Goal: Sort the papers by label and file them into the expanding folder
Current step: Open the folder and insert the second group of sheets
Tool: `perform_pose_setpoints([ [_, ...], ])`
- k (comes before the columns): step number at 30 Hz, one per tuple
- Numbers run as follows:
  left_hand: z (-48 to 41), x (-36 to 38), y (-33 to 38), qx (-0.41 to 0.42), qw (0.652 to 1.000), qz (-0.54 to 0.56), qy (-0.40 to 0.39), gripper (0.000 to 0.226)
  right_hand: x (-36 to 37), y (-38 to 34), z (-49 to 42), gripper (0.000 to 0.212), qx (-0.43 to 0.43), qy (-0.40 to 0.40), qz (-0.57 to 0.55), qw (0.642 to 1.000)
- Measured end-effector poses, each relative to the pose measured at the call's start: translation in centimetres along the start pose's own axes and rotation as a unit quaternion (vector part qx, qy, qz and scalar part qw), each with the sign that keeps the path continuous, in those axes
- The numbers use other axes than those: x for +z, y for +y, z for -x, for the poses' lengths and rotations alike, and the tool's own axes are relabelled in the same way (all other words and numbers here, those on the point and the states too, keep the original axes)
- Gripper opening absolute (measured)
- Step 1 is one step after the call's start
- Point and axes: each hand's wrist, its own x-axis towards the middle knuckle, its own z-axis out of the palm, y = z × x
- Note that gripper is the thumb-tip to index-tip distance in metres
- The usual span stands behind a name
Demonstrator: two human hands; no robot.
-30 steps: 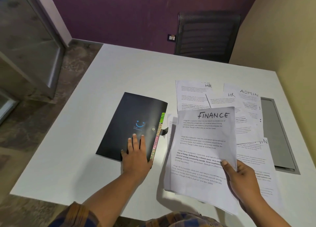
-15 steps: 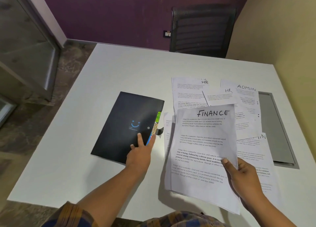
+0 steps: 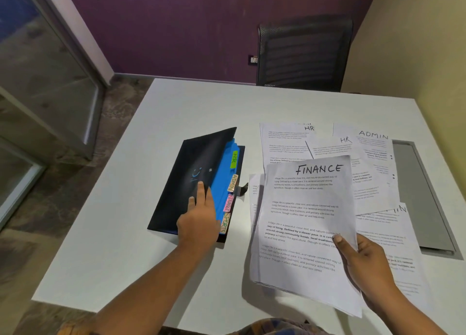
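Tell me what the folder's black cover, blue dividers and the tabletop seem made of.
Black cover: likely thin flexible plastic, semi-matte; it bows where the left hand lifts it and shows a soft sheen.
Blue dividers: seemingly similar plastic sheet, smooth, with saturated colour.
Tabletop: probably white laminate, matte; even surface with no visible grain.

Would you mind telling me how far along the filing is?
Sorted: the FINANCE stack, gripped by the right hand. In hand: the left hand holds the expanding folder's cover raised, tabs showing. Left: HR sheets and ADMIN sheet lie loose on the table; nothing looks filed.
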Motion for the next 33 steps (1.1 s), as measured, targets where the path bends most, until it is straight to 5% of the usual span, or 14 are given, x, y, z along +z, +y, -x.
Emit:
perform_pose_setpoints([
  [7, 0.1, -2.3, 0.1, 0.013, 1.000, -0.015, 0.002, 0.077, -0.3, -0.7, -0.1, 0.012, -0.006, -0.003, 0.003, 1.000],
  [16, -0.6, -4.3, 0.1, 0.005, 0.989, -0.007, -0.145, 0.066, 0.1, -3.4, -0.9, 0.015, -0.024, -0.007, -0.018, 1.000],
  [33, 2.6, -4.0, 0.0, 0.044, 0.977, 0.194, -0.075, 0.074, 5.3, -10.3, -2.9, 0.014, -0.102, -0.075, 0.056, 0.990],
])
